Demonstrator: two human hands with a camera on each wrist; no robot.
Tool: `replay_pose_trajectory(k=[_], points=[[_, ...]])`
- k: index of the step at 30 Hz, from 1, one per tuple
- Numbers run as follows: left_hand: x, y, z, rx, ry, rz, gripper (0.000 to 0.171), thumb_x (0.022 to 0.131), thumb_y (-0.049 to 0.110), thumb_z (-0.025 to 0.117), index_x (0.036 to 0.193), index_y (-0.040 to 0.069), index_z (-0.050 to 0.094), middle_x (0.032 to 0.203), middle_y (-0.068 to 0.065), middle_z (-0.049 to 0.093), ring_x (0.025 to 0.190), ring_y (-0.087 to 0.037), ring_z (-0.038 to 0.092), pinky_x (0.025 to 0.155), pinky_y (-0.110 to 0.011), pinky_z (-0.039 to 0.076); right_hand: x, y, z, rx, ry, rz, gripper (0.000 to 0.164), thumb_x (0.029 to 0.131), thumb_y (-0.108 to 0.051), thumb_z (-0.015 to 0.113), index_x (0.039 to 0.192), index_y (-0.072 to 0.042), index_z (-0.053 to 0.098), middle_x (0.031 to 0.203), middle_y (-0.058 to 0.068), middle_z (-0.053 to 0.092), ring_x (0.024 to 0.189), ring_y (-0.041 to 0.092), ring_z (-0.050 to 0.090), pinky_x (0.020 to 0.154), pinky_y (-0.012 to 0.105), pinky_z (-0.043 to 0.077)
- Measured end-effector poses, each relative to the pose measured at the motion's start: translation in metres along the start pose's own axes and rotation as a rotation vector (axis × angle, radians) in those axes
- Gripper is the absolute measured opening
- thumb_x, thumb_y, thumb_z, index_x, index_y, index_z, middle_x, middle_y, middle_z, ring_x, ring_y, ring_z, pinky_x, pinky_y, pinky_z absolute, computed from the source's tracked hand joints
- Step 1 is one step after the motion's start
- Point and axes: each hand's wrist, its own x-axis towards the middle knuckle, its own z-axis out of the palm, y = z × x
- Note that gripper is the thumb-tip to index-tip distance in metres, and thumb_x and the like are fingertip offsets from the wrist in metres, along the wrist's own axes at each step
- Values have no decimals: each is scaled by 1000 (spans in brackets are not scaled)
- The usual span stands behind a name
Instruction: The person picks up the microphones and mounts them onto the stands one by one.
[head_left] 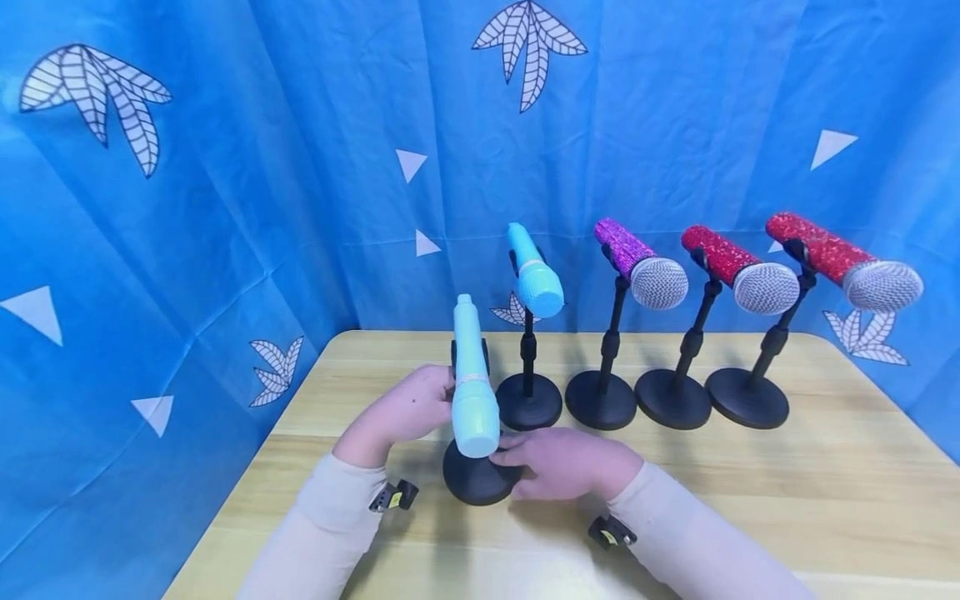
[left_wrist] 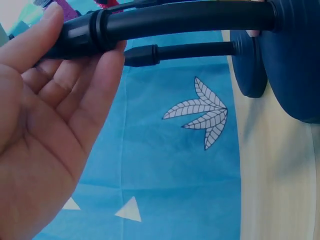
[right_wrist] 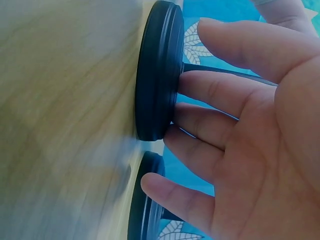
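A pale mint microphone [head_left: 471, 375] lies tilted in the clip of a black desk stand, its head toward me. My left hand [head_left: 416, 408] grips the stand's upright; in the left wrist view, thumb and fingers close around its thick collar [left_wrist: 82, 34]. On the other side, my right hand [head_left: 573, 462] is at the round black base [head_left: 478, 479]. The right wrist view shows its fingertips touching the top of that base [right_wrist: 159, 75], fingers fairly straight and thumb apart. Whether the base sits fully flat on the table cannot be told.
Behind stands a row of similar stands on the wooden table [head_left: 825, 500]. They hold a blue microphone [head_left: 536, 279], a glittery purple one [head_left: 628, 250] and two glittery red ones, the nearer red microphone [head_left: 731, 258] left of the other [head_left: 832, 250]. A blue patterned curtain [head_left: 337, 167] hangs around the table.
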Motion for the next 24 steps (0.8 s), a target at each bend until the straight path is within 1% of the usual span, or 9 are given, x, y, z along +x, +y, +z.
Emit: replay_pose_trajectory(k=[5,8,9,11,12,15,17,20,24], points=[[-3,-2,-6,-50,8,-7,12,94,8,67,104,9,73,98,2,73,88,-15,65,82,-36,54,2,2,3,33,33,-40,53,96,-36,68,144,-17,58,151,3,50,136,18,48,107,35,43],[-6,-1,-9,-45,29,3,12,95,8,65,103,10,74,96,3,73,88,-16,65,81,-37,54,4,4,3,75,94,-65,47,95,-34,69,139,-18,61,118,0,71,104,11,67,90,30,53],[-6,1,-10,-34,36,5,13,94,8,65,102,11,74,95,3,72,87,-16,65,81,-37,54,6,5,3,99,129,-67,45,96,-34,69,138,-19,60,111,-2,72,93,9,67,85,29,53],[-6,2,-10,-24,37,5,14,94,6,65,102,12,75,94,4,72,86,-16,65,80,-37,54,7,5,2,187,204,-63,48,97,-31,69,141,-24,54,104,-6,72,86,5,66,82,29,54],[-6,3,-9,-19,39,5,14,94,6,65,102,12,75,94,4,72,85,-16,65,80,-37,54,7,4,1,242,241,-59,51,98,-31,69,144,-26,49,105,-6,71,86,5,66,82,30,55],[-5,4,-9,-1,51,5,15,94,5,65,102,12,76,94,4,72,85,-15,64,80,-36,54,9,-2,-6,398,341,-59,69,99,-33,67,157,-30,29,134,-6,63,112,8,64,96,38,52],[-5,5,-10,14,66,15,15,94,5,66,103,12,76,95,4,72,85,-15,64,80,-36,54,12,-9,-13,487,388,-60,77,100,-36,66,161,-29,20,139,-5,60,118,10,62,99,40,51],[-5,5,-11,42,93,41,17,94,4,66,101,14,76,93,4,70,84,-15,62,78,-35,54,20,-19,-22,529,460,-41,71,100,-40,64,159,-21,28,136,-3,62,114,9,64,96,37,53],[-5,6,-10,52,101,83,18,92,1,65,96,15,77,88,4,66,80,-16,60,72,-34,53,28,-28,-26,459,554,41,51,100,-35,66,143,-14,50,107,-6,70,88,8,66,79,32,52]])
